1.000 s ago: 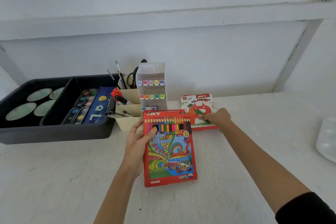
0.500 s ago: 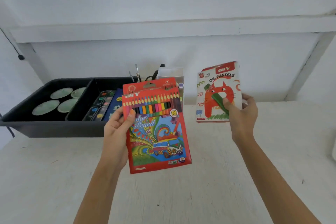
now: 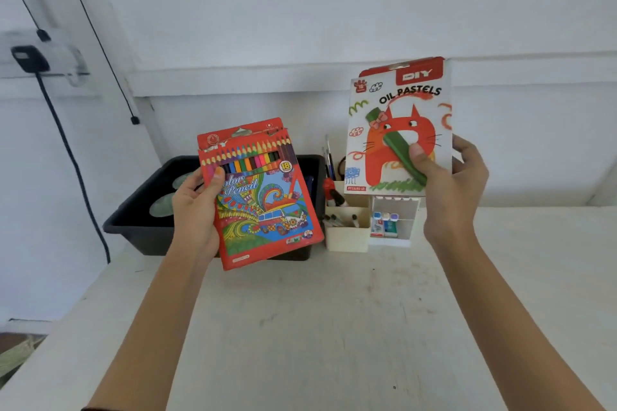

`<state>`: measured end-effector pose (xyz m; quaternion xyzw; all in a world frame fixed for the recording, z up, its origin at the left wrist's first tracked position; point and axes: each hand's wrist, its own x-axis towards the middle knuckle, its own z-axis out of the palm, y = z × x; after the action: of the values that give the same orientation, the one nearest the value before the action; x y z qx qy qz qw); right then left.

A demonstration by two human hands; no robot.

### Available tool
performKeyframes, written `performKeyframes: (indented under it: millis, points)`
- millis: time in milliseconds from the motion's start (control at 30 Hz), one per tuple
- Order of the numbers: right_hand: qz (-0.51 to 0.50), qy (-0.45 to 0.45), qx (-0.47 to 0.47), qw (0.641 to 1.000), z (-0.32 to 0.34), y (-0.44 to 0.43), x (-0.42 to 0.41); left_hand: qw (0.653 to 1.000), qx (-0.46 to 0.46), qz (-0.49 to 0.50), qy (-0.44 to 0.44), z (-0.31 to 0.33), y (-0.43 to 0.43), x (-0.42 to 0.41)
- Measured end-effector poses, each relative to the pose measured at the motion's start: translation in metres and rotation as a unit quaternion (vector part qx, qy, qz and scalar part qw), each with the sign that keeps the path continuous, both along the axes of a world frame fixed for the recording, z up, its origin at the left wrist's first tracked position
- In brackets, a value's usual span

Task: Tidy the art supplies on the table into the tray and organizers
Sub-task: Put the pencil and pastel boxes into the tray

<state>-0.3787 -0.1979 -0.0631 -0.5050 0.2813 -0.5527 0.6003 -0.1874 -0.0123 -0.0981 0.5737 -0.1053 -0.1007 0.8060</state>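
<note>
A black cable [image 3: 66, 143] hangs down the left wall. The pencil box [image 3: 267, 203] hides most of the black tray [image 3: 133, 223]; I see pale dishes [image 3: 162, 207] inside it. The cream bin [image 3: 347, 237] holds markers and brushes, and the drawer unit [image 3: 400, 220] touches it. The left hand [image 3: 195, 210] grips the pencil box, thumb on front. The right hand [image 3: 450, 187] grips the pastels box [image 3: 397, 103] upright, above the table [image 3: 334, 327].

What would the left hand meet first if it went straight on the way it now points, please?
Probably the black tray: the left hand, gripping the colour pencil box, points towards it, though depth is hard to judge.
</note>
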Motion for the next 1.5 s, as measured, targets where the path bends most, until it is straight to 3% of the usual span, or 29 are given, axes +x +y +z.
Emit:
performKeyframes:
  millis: [233,467,600,667,867,1033,1167,1267,1333,1433,1500]
  points:
    - [0.052,0.037,-0.03,0.997,0.002,0.038,0.075,0.999,0.047,-0.005,0.014,-0.003,-0.013,0.071]
    - [0.106,0.162,-0.023,0.981,-0.042,0.048,0.139,0.991,0.121,-0.06,0.011,-0.032,-0.054,0.114]
    - [0.102,0.23,0.0,0.968,-0.074,0.043,0.161,0.974,0.22,-0.056,-0.017,-0.051,-0.075,0.131]
    - [0.112,0.249,0.007,0.962,-0.084,0.037,0.168,0.954,0.289,-0.052,-0.059,-0.062,-0.083,0.14]
    - [0.144,0.363,-0.021,0.92,-0.099,0.024,0.193,0.847,0.486,-0.103,-0.189,-0.089,-0.098,0.148]
    - [0.14,0.502,-0.068,0.851,-0.117,0.018,0.216,0.813,0.52,-0.177,-0.193,-0.099,-0.099,0.149]
    - [0.103,0.589,-0.116,0.793,-0.124,0.028,0.226,0.779,0.531,-0.203,-0.266,-0.096,-0.091,0.137]
    - [0.09,0.628,-0.128,0.762,-0.123,0.036,0.234,0.703,0.572,-0.274,-0.321,-0.098,-0.079,0.13]
    - [0.106,0.603,-0.12,0.782,-0.126,0.035,0.239,0.684,0.585,-0.284,-0.33,-0.102,-0.075,0.131]
    - [0.142,0.469,-0.05,0.87,-0.128,0.03,0.239,0.675,0.605,-0.256,-0.336,-0.104,-0.075,0.133]
    - [0.16,0.393,0.0,0.905,-0.125,0.028,0.234,0.668,0.617,-0.25,-0.332,-0.105,-0.078,0.134]
